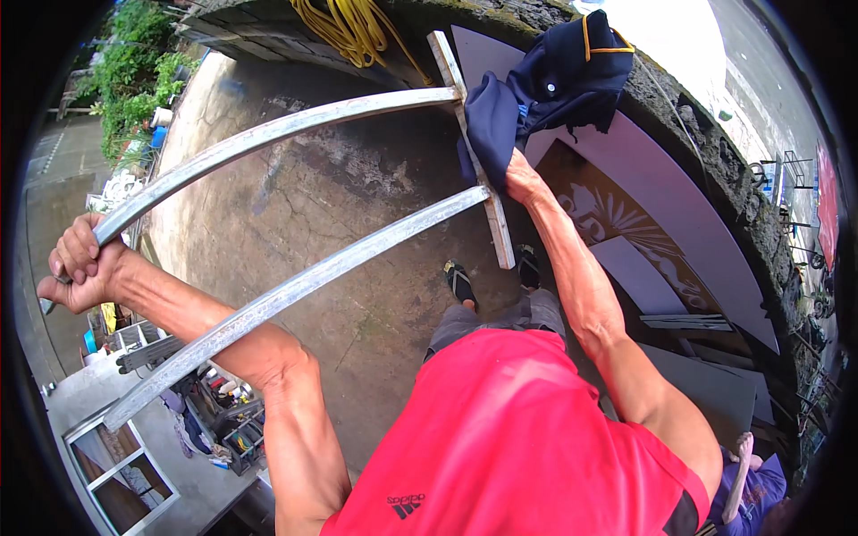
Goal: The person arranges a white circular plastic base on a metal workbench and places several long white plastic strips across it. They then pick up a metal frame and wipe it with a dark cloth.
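Note:
A metal frame made of two long square tubes (295, 290) and a short crossbar (496, 228) is held up in front of me, slanting across the view. My left hand (88, 263) is wrapped around the outer end of the upper tube (268, 128). Over at the crossbar, my right hand (525, 181) grips a dark blue garment (572, 76) with yellow trim and a white button. Part of the garment drapes against the crossbar, and it hides the fingertips. The lower tube passes over my left forearm, its outer end ungripped.
Coiled yellow hose or rope (344, 31) hangs by the rough low wall (706, 134). Boards and panels (661, 214) lean along the right side. Tools and clutter (228, 420) lie lower left near a window (121, 473). Another person (751, 482) is at lower right.

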The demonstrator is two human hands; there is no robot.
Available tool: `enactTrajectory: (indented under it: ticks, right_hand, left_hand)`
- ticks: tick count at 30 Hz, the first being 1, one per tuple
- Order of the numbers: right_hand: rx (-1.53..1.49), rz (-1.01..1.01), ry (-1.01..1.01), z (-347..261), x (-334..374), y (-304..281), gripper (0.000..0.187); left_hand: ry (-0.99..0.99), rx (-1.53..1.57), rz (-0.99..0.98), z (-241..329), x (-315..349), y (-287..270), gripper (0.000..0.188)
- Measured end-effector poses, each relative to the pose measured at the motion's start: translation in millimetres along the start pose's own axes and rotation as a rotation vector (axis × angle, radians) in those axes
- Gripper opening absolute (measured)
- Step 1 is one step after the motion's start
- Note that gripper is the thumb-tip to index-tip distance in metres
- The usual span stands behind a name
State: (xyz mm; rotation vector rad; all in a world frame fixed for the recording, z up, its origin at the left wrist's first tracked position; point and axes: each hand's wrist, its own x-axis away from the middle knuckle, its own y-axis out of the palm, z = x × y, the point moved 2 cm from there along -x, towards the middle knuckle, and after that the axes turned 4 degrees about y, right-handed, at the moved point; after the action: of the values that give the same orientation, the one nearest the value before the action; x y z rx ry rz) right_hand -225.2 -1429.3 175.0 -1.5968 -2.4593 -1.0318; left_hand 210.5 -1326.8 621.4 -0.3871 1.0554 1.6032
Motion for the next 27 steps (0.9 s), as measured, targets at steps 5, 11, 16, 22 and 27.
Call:
enactTrajectory:
  ticks: [5,11,16,22,27]
  right_hand:
    - [0.004,-0.256,0.018,37.3,63.0,-9.0,0.037]
    - [0.521,-0.138,-0.110,35.6,80.1,-54.6,0.044]
    - [0.317,-0.041,0.096,0.4,53.8,-50.4,0.061]
    - [0.895,0.066,-0.273,-18.7,4.0,34.4,0.063]
    - [0.820,0.207,-0.303,-17.1,-29.2,50.6,0.045]
  left_hand:
    - [0.028,-0.090,0.018,26.7,-49.7,-12.2,0.039]
    - [0.083,-0.161,-0.034,49.3,-42.4,-3.2,0.040]
    - [0.096,-0.195,0.028,38.6,-19.5,34.8,0.039]
    - [0.035,-0.212,-0.015,18.3,4.2,80.4,0.040]
    - [-0.084,-0.148,-0.116,0.4,28.1,126.4,0.037]
